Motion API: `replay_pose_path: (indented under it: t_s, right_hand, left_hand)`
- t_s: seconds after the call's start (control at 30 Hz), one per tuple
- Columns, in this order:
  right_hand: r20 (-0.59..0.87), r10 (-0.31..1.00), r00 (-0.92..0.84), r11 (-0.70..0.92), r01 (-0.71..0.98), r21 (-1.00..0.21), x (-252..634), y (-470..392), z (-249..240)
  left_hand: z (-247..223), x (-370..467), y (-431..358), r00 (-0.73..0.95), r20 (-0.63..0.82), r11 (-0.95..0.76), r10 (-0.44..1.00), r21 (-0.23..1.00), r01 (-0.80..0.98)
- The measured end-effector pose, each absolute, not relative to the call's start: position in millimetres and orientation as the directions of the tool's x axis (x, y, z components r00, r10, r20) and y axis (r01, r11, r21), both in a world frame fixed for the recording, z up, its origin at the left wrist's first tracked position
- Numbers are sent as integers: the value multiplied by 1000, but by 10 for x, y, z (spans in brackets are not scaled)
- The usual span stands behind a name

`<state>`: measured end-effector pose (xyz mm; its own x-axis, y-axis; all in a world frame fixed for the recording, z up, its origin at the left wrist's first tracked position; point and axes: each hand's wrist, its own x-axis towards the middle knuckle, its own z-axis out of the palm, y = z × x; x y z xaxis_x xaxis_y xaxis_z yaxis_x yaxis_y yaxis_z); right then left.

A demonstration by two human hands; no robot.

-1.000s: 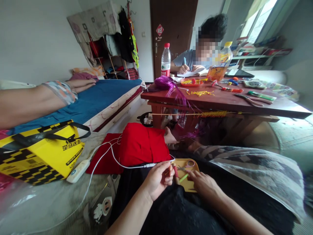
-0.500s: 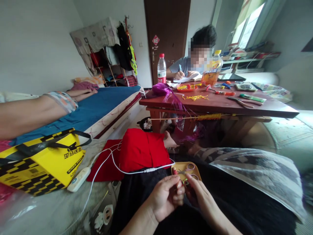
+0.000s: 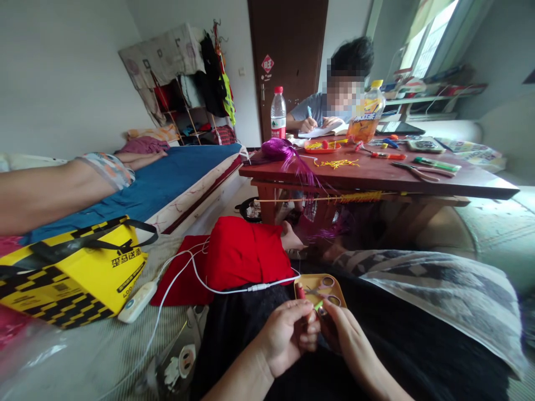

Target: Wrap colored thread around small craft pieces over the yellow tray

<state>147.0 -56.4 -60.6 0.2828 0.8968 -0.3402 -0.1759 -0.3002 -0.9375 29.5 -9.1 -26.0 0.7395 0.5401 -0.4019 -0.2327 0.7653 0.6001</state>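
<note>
My left hand (image 3: 288,334) is closed in a pinch, fingertips together, beside a small green piece (image 3: 318,305). My right hand (image 3: 346,331) is closed too, its thumb and fingers meeting at that green piece. The two hands nearly touch above my black-clothed lap. Just beyond them lies a yellow tray (image 3: 340,284) with scissors (image 3: 326,283) and a small red item (image 3: 300,291) in it. My fingers partly hide the tray's near side. What my left fingertips grip is too small to make out.
A white cable (image 3: 225,292) crosses red cloth (image 3: 246,253) left of the tray. Ahead, a table (image 3: 292,172) bears bottles, pliers (image 3: 418,171) and purple strands (image 3: 279,150). A person (image 3: 311,108) writes behind it. A yellow bag (image 3: 100,273) stands left.
The view has shifted slightly. Both hands stay close together over the lap, and the green piece between them shows more clearly.
</note>
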Motion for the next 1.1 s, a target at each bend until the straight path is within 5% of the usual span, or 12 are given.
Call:
replay_pose_path:
  t_s: [1.1]
  right_hand:
    - [-326,891,316,-279,-185,-942,1467,-578,-579]
  left_hand:
    - [-236,317,-90,737,-414,770,534,598,-223]
